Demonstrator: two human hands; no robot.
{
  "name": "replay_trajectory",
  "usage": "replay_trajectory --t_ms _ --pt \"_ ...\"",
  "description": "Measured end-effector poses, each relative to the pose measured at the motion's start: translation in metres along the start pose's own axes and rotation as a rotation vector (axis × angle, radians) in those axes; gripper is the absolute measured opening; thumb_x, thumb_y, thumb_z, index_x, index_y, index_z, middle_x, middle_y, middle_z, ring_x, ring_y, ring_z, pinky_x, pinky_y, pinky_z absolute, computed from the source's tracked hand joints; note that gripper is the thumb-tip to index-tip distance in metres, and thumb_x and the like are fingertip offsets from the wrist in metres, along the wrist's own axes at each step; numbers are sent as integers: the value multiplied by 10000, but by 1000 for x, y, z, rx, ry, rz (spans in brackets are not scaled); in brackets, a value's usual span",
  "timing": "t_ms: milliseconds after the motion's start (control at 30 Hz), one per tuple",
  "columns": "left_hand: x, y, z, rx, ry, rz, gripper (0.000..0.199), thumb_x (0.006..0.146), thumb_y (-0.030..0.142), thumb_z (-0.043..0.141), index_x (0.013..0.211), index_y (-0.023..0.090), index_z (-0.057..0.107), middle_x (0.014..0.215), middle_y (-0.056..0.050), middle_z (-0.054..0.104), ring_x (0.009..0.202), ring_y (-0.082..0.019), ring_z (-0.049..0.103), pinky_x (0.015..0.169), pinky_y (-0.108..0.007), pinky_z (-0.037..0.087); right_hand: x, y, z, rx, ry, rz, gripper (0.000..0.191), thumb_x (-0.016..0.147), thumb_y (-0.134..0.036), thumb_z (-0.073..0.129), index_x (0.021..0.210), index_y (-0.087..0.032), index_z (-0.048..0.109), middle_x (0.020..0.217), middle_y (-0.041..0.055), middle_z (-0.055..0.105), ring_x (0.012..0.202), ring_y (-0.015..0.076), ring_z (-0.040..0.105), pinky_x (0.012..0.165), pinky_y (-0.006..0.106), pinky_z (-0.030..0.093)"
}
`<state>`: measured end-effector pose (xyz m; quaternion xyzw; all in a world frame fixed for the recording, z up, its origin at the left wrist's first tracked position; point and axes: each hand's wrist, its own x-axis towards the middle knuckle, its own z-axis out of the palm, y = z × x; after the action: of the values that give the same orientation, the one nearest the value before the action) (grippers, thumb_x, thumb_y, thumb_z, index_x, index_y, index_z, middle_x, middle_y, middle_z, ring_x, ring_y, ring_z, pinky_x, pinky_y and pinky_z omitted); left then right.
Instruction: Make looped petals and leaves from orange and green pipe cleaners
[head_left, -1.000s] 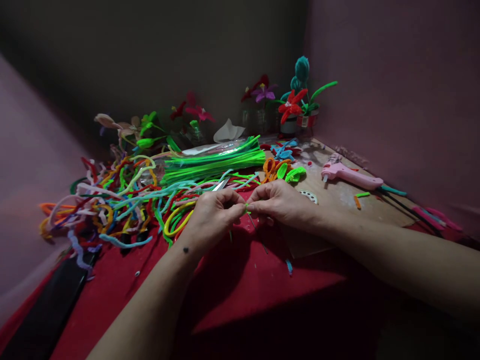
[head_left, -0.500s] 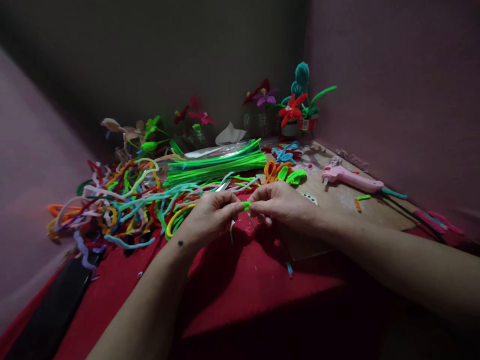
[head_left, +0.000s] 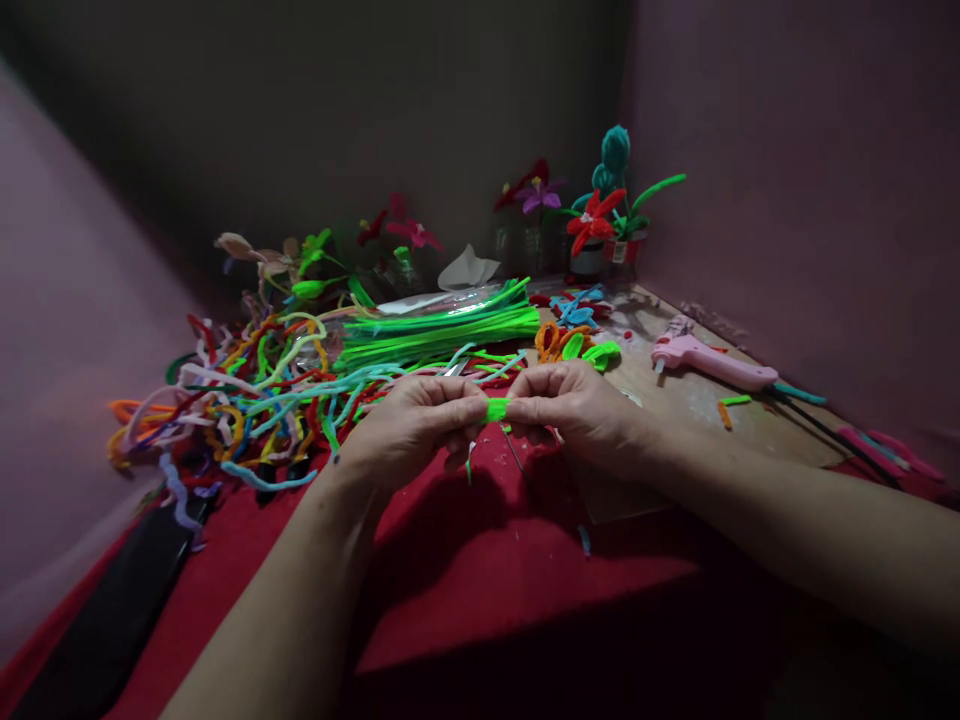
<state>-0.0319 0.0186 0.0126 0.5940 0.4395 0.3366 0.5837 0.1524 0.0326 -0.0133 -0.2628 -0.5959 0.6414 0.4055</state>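
Observation:
A short bright green fuzzy piece (head_left: 496, 409) is pinched between both hands above the red cloth (head_left: 480, 600). My left hand (head_left: 431, 420) grips its left end, thumb on top and fingers curled beneath. At its right end my right hand (head_left: 577, 408) has thumb and forefinger closed on it. A thin dark wire (head_left: 514, 452) hangs below the green piece; its upper attachment is too small to tell. Behind the hands lie scissors (head_left: 456, 369), partly hidden, and a bundle of green pipe cleaners (head_left: 450, 328).
Tangled coloured pipe cleaners (head_left: 262, 400) spread at the left, beside a black object (head_left: 120, 600). A pink glue gun (head_left: 712, 360) rests on the board (head_left: 675, 400) at the right. Fuzzy flowers (head_left: 596, 222) in jars stand at the back.
More of the green piece shows between my fingertips, and it looks wider and flatter. The whole scene has shifted slightly right in the view.

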Motion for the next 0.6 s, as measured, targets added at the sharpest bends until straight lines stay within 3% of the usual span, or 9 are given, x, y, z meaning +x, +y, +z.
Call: replay_trajectory --t_ms 167,367,500,600 --pt "-2 4 -1 8 117 -17 192 686 247 653 570 129 555 479 28 504 359 -48 405 333 -166 304 0 -3 2 -86 103 -38 160 701 -213 607 585 -131 534 488 -36 493 419 44 391 421 196 295" --pt "-1 3 1 -95 122 83 213 711 250 640 571 137 526 477 36 500 364 -41 406 352 -158 298 -1 -4 5 -105 132 -58 152 713 -229 600 611 -140 533 502 -37 493 436 50 396 426 200 304" --pt "4 -1 1 -157 160 128 259 769 359 583 651 129 557 545 13 545 391 -50 438 368 -171 331 1 -2 3 -125 181 -142 209 727 -227 594 567 -142 491 505 -44 470 443 48 395 440 204 303" --pt "7 -5 9 -225 171 83 328 745 439 587 690 117 571 573 4 550 380 -55 433 346 -185 330 1 1 4 -122 235 -172 210 747 -247 586 590 -144 492 518 -46 466 451 52 397 445 206 302"
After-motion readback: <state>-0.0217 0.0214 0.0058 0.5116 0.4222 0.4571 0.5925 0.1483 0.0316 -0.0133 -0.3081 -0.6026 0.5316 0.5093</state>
